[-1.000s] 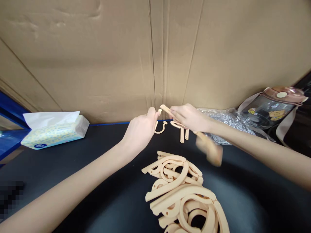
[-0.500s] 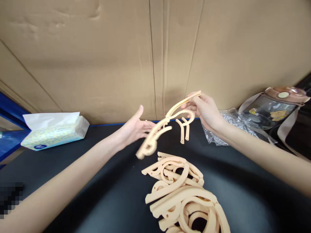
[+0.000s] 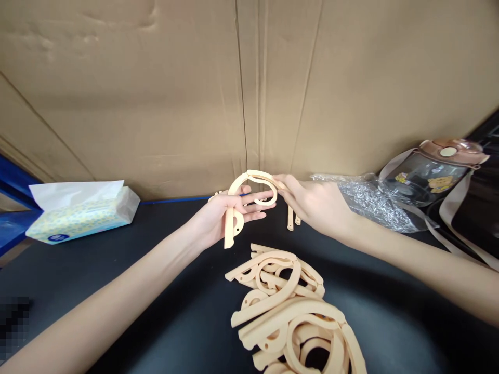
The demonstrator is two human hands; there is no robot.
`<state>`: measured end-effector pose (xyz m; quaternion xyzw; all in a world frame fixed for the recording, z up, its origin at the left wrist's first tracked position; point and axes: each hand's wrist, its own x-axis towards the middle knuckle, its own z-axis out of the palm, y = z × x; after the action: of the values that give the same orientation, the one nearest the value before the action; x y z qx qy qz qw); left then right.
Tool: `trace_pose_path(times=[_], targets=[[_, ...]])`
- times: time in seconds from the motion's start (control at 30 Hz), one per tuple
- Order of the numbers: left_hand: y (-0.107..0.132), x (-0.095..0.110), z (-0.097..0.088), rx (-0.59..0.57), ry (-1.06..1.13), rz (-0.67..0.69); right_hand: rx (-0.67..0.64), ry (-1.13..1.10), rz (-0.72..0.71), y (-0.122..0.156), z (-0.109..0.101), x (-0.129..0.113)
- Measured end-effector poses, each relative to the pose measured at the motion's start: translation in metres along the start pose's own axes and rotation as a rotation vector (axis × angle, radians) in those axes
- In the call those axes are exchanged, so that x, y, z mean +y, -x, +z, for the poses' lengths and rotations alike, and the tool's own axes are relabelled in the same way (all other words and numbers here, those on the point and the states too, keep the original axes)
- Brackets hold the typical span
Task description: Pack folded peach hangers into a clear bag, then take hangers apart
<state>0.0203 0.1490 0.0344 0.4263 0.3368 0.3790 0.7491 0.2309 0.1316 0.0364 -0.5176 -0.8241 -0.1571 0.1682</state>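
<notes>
A beige plastic folding hanger (image 3: 235, 188) is held up between my two hands above the far part of the table. My left hand (image 3: 213, 217) has the hanger's left arm across its palm, the thumb over it and the fingers stretched out behind the curved hook. My right hand (image 3: 312, 200) pinches the end of the other arm, knuckles up. Below my hands lies a pile of similar folding hangers (image 3: 268, 306), stacked over one another. Two slim beige strips (image 3: 290, 219) show partly behind my right hand.
At the left stands a tissue pack (image 3: 83, 213). To the right, crumpled clear plastic wrap (image 3: 362, 205) lies beside a strapped clear bottle (image 3: 432, 171) with a brown lid. A cardboard wall (image 3: 175, 104) rises behind the black table (image 3: 163, 311).
The hanger has swung from a slanted, blurred, stretched-out pose to a bent arch. My left hand has taken hold of its left arm. My right hand has moved left and slightly down with it.
</notes>
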Motion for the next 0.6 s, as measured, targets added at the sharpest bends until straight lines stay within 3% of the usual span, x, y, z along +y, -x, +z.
trace_pose_path(times=[0.1,0.37,0.47,0.6], targets=[[0.000,0.000,0.002,-0.032,-0.007,-0.009,-0.067,0.142,-0.035,0.000,0.000,-0.007],[-0.007,-0.011,0.006,-0.137,0.088,-0.052,-0.154,0.135,0.025,-0.002,-0.001,-0.017],[-0.005,-0.013,0.006,-0.146,0.099,-0.077,-0.137,0.043,-0.044,0.000,0.001,-0.016],[-0.003,-0.010,0.002,-0.173,0.108,-0.104,-0.096,-0.240,-0.086,0.003,0.002,-0.015]])
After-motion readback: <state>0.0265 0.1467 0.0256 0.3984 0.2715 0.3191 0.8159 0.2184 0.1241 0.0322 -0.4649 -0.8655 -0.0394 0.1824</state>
